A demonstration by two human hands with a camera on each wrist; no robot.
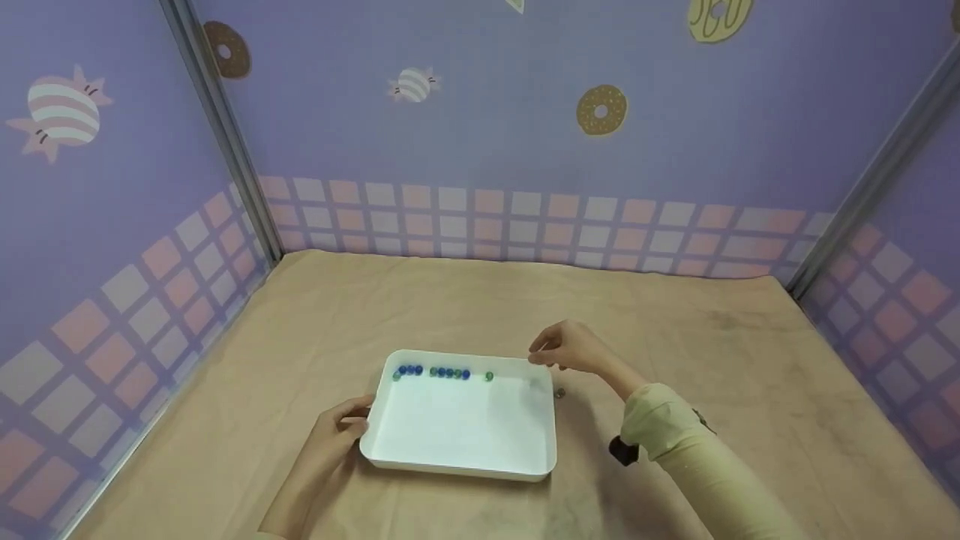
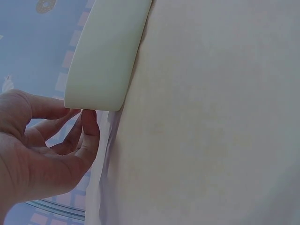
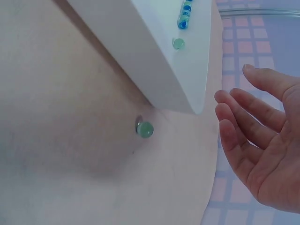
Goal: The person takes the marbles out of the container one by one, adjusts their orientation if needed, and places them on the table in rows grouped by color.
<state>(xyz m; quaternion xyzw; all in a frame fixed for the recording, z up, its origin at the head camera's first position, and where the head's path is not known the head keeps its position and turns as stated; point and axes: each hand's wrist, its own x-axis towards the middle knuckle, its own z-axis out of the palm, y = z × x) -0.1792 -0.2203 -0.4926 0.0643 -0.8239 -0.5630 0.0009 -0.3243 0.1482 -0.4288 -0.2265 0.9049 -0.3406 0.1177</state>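
A white tray (image 1: pixel 465 420) stands on the cloth-covered table, and green and blue glass marbles (image 1: pixel 450 373) line its far wall, one green marble (image 1: pixel 489 376) apart from the rest. My left hand (image 1: pixel 337 427) holds the tray by its left side, thumb and fingertips at the wall and rim in the left wrist view. Over the tray's far right corner hovers my right hand (image 1: pixel 574 346). Its fingers are loosely bent, apart from the thumb, with nothing between them in the right wrist view. Just outside the right wall lies another green marble (image 3: pixel 146 129).
A beige cloth (image 1: pixel 675 337) covers the table around the tray. Purple patterned panels (image 1: pixel 480 135) with metal corner posts (image 1: pixel 225 135) enclose the back and both sides. A dark watch-like object (image 1: pixel 624 451) is on the right wrist.
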